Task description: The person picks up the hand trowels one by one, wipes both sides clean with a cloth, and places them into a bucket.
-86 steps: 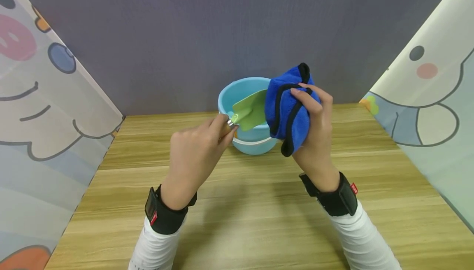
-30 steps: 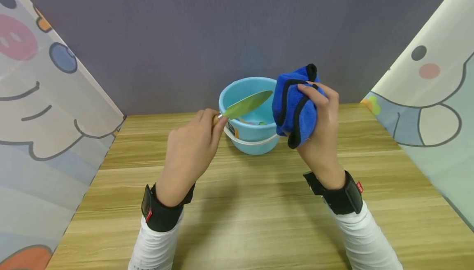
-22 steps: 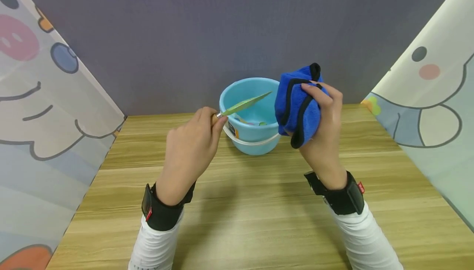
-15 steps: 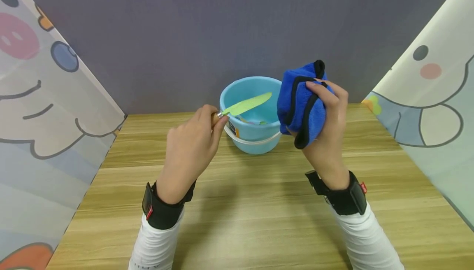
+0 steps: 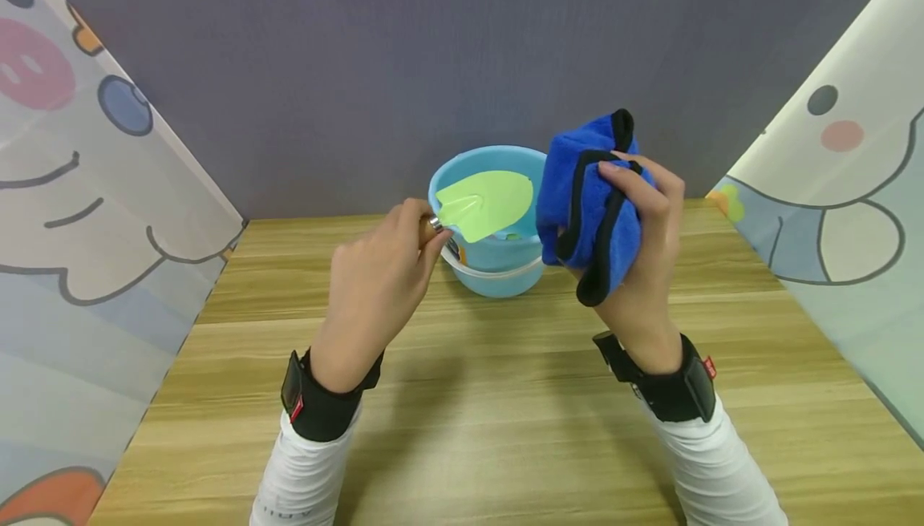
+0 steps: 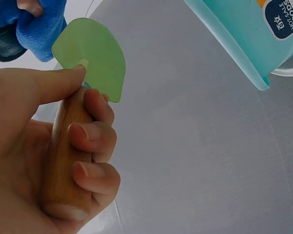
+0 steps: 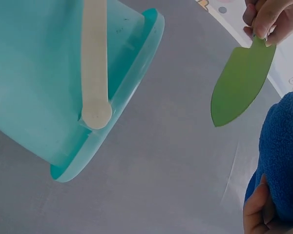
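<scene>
1. Where the left hand (image 5: 375, 277) grips it, the toy trowel (image 5: 485, 205) has a rounded wooden handle (image 6: 68, 146); the fingers curl round this handle and the thumb (image 6: 49, 83) presses at the base of the blade.
2. The blade is thin, flat, light green and tapers to a blunt point, with a short metal collar (image 5: 435, 224) joining it to the handle; its broad face is turned towards the head camera.
3. The trowel is held in the air over the near left rim of the light blue plastic bucket (image 5: 491, 269), its tip pointing right towards the cloth.
4. Just right of the blade, apart from it, the right hand (image 5: 646, 245) clutches a bunched blue cloth (image 5: 588, 197) with black edging, fingers wrapped over its top.
5. The bucket stands at the far middle of the wooden table (image 5: 505, 406), against the grey back wall (image 5: 433, 53); it has a white bail handle (image 7: 95, 63) and a printed label (image 6: 283, 17) on its side.
6. Both wrists wear black bands (image 5: 318, 410) over white sleeves (image 5: 299, 482).
7. Cartoon-printed panels (image 5: 79, 213) close in the left and right sides.
</scene>
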The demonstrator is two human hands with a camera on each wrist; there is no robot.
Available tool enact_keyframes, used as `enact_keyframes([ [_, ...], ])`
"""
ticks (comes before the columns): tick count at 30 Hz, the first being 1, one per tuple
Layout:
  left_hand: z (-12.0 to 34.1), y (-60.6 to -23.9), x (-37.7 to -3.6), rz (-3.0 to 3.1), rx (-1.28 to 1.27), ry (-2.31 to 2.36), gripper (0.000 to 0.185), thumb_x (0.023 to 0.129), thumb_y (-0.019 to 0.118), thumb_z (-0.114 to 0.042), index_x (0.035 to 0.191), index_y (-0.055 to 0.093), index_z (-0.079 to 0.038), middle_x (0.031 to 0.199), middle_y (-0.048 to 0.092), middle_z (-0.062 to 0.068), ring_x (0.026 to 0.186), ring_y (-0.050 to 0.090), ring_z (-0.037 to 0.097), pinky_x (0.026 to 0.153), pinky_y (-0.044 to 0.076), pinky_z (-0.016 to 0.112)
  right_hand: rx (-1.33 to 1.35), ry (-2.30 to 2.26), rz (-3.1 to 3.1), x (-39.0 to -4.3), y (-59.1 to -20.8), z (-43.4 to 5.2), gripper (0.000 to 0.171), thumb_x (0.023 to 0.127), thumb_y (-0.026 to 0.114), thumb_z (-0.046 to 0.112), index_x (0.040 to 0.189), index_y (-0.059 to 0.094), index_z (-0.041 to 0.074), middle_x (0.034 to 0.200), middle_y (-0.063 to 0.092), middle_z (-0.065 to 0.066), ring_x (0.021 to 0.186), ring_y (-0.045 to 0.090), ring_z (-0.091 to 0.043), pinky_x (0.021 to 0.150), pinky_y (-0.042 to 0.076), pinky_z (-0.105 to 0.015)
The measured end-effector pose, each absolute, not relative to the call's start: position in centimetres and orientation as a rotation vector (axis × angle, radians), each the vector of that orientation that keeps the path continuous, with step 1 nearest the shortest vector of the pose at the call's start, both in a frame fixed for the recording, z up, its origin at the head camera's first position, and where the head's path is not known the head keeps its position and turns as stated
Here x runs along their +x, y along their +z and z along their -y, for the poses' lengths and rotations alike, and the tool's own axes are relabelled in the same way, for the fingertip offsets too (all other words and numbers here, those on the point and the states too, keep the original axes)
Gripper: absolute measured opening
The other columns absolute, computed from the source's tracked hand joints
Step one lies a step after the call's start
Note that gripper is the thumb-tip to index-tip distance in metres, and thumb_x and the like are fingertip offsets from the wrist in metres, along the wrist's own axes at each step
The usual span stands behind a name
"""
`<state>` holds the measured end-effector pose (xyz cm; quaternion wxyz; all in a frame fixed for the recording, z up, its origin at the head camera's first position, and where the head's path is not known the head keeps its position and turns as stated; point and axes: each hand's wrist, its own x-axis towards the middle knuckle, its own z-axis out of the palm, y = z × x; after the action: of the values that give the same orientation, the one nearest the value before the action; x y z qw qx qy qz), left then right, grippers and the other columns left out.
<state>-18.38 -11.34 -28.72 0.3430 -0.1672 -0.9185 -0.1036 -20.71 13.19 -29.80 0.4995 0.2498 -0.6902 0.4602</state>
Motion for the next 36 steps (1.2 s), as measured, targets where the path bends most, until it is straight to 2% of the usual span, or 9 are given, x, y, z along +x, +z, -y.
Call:
enact_keyframes([
  [5,11.1,-28.8,-18.4,2.382,-0.466,-0.232,0.033,0.100,0.064,-0.038,0.113,0.068,-0.007,0.086,0.068,0.003,0.052,0.053,0.018,0.045,0.040,0.031,0.623,1.088,1.660,-20.5,-29.8,-12.9,0.063,0.085,0.076,0.055,0.124,0.054,0.011,0.131,0.052,-0.029,0.128,0.052,-0.037,0.111,0.043,-0.046],
  [12,11.0,-29.0,-18.5,2.354,-0.546,-0.210,0.027,0.103,0.061,-0.034,0.107,0.067,-0.008,0.082,0.061,0.004,0.055,0.051,0.016,0.049,0.039,0.029,0.709,1.097,1.635,-20.1,-30.0,-12.3,0.060,0.087,0.076,0.053,0.123,0.055,0.010,0.129,0.052,-0.030,0.125,0.053,-0.039,0.110,0.045,-0.043],
  [20,10.6,-28.9,-18.4,2.336,-0.577,-0.228,0.023,0.101,0.064,-0.033,0.105,0.067,-0.010,0.082,0.062,0.004,0.056,0.054,0.016,0.047,0.041,0.029,0.924,1.069,1.649,-19.4,-30.7,-11.0,0.042,0.093,0.073,0.034,0.122,0.056,0.009,0.130,0.052,-0.029,0.124,0.055,-0.040,0.110,0.045,-0.040],
  [23,10.6,-28.9,-18.3,2.330,-0.584,-0.243,0.018,0.099,0.067,-0.029,0.104,0.067,-0.011,0.080,0.062,0.004,0.056,0.053,0.017,0.046,0.041,0.031,0.989,1.041,1.710,-19.1,-31.1,-10.7,0.042,0.093,0.073,0.033,0.124,0.055,0.011,0.133,0.051,-0.026,0.126,0.055,-0.042,0.112,0.044,-0.041],
  [28,10.5,-28.9,-18.2,2.300,-0.603,-0.250,0.006,0.095,0.066,-0.014,0.094,0.061,-0.011,0.070,0.055,0.002,0.053,0.050,0.018,0.047,0.038,0.033,1.043,0.981,1.806,-18.8,-31.7,-10.3,0.041,0.095,0.071,0.032,0.128,0.052,0.016,0.137,0.049,-0.023,0.127,0.054,-0.044,0.113,0.045,-0.045],
  [32,10.5,-28.8,-18.2,2.276,-0.630,-0.233,0.008,0.094,0.062,-0.007,0.089,0.056,-0.011,0.066,0.050,0.000,0.052,0.047,0.017,0.048,0.035,0.033,1.060,0.970,1.848,-18.9,-32.0,-10.1,0.042,0.095,0.069,0.035,0.130,0.052,0.018,0.138,0.048,-0.022,0.128,0.054,-0.044,0.113,0.045,-0.048],
  [36,10.4,-28.8,-18.2,2.249,-0.647,-0.194,0.010,0.094,0.061,-0.006,0.085,0.056,-0.009,0.068,0.054,0.002,0.055,0.051,0.018,0.050,0.037,0.032,1.074,0.925,1.875,-18.9,-32.1,-10.0,0.042,0.096,0.068,0.036,0.130,0.051,0.018,0.138,0.048,-0.024,0.128,0.056,-0.045,0.109,0.048,-0.053],
])
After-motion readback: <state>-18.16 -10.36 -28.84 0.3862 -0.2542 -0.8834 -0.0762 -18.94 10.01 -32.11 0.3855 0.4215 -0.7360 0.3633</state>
